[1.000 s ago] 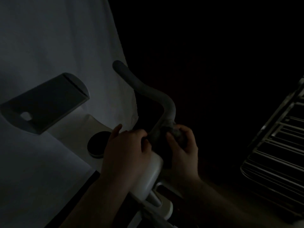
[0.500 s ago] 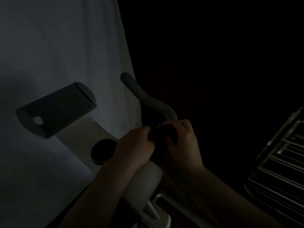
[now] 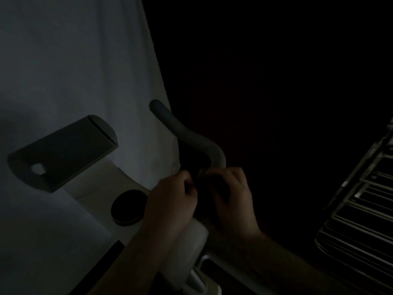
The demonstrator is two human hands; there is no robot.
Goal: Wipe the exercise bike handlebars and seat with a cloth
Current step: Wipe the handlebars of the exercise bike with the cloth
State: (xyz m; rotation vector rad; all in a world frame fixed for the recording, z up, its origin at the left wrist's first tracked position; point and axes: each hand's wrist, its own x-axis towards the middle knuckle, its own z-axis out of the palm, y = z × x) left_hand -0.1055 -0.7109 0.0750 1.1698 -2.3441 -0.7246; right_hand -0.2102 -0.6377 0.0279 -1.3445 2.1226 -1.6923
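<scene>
Where the grey handlebar (image 3: 197, 141) bends down toward the bike's white body (image 3: 191, 237), both hands meet at its lower end. The right hand (image 3: 231, 194) curls its fingers (image 3: 223, 173) round a dark cloth (image 3: 207, 188) and the bar beneath it, gripping both. The left hand (image 3: 172, 199) sits just beside it, fingers (image 3: 187, 182) curled in and pinching the near edge of the cloth (the light is too dim to see how far the cloth wraps). Above the hands the bar rises and sweeps up-left to a rounded tip. Left of the left hand a dark round recess (image 3: 128, 207) sits in the white body, and farther left a dark tilted console (image 3: 61, 152) stands against a pale sheet (image 3: 74, 60). A metal wire rack (image 3: 365, 209) fills the lower right edge of the view. The seat is out of sight.
</scene>
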